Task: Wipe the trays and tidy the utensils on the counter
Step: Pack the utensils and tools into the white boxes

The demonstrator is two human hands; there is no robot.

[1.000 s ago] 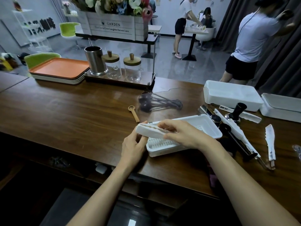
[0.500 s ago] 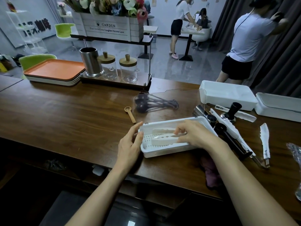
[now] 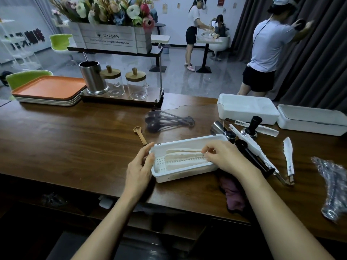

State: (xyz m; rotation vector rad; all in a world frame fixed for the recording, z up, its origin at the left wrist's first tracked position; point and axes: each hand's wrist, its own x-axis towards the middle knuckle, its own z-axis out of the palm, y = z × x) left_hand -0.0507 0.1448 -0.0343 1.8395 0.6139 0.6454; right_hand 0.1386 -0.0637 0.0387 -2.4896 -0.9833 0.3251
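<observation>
Evidently the step in hand is laying the white paper-wrapped utensils (image 3: 184,158) flat in the white perforated plastic basket (image 3: 180,175), which sits near the front edge of the dark wooden desk (image 3: 75,147). The left hand (image 3: 139,166) rests against the basket's left end, its fingers relaxed and nearly straight, bracing rather than gripping. The right hand (image 3: 223,158) is over the right end, its fingers (image 3: 205,150) curled and pinching the ends of the wrapped pieces.

To do this well, I judge, the pieces should lie lengthwise, side by side, with their ends lined up at the right wall so that room is left for more. The paper looks thin and ragged-edged. A light pinch at the end and a slide along the basket floor would probably serve better than pressing down, which could tear it. The left hand's brace matters, since the basket looks light and could skid on the smooth wood when nudged.

Loose wrapped utensils (image 3: 288,156) lie apart on the desk to the right, near a black-handled tamper (image 3: 252,126), so the tidying seems far from finished. A pink cloth (image 3: 233,194) lies by the basket's right front corner, partly under the right forearm, handy for wiping the stacked orange trays (image 3: 48,89) at the far left.
</observation>
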